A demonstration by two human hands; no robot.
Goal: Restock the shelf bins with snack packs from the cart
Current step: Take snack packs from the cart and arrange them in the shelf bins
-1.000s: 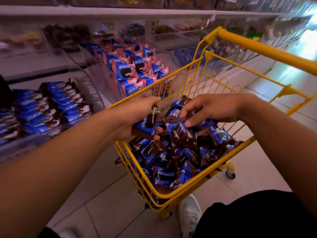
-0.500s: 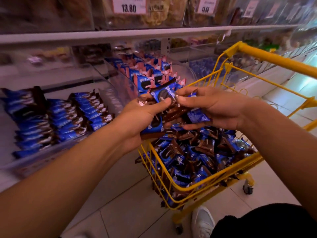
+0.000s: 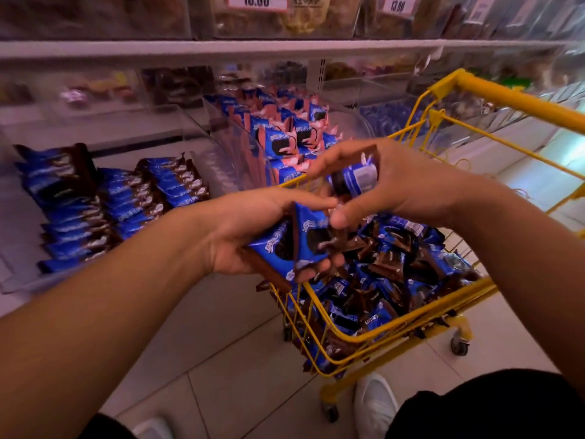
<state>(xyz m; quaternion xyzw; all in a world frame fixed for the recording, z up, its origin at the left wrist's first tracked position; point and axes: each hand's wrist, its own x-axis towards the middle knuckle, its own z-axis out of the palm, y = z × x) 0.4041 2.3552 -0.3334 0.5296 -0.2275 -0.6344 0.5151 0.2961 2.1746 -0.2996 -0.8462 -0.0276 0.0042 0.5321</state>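
A long white shelf (image 3: 285,47) ran across the far side, with clear plastic bins beneath it and printed price tags (image 3: 257,0) above. A yellow wire shopping cart (image 3: 421,326) stood on the pale tiled floor (image 3: 228,350) at the right, its handle bar (image 3: 519,101) reaching toward the far right. The cart held a loose heap of blue and brown snack packs (image 3: 389,280), piled up to its rim. On the left, a clear shelf bin (image 3: 19,280) held tidy rows of matching blue and brown packs (image 3: 104,204), standing on edge. Just right of it, past a clear divider, another bin held blue and pink packs (image 3: 285,137).

Both forearms reached in from the near side and met over the near left corner of the cart. The left hand (image 3: 250,229) gripped a bunch of 2 or more blue and brown packs (image 3: 294,245), its fingers (image 3: 319,267) curled under them and its thumb laid across the top. The right hand (image 3: 408,185) pinched 1 blue pack (image 3: 357,177) between its curled fingers and thumb (image 3: 340,218), just above the left hand's bunch; the thumb tip touched that bunch. A white shoe (image 3: 375,403) showed on the floor beside the cart's near wheel.
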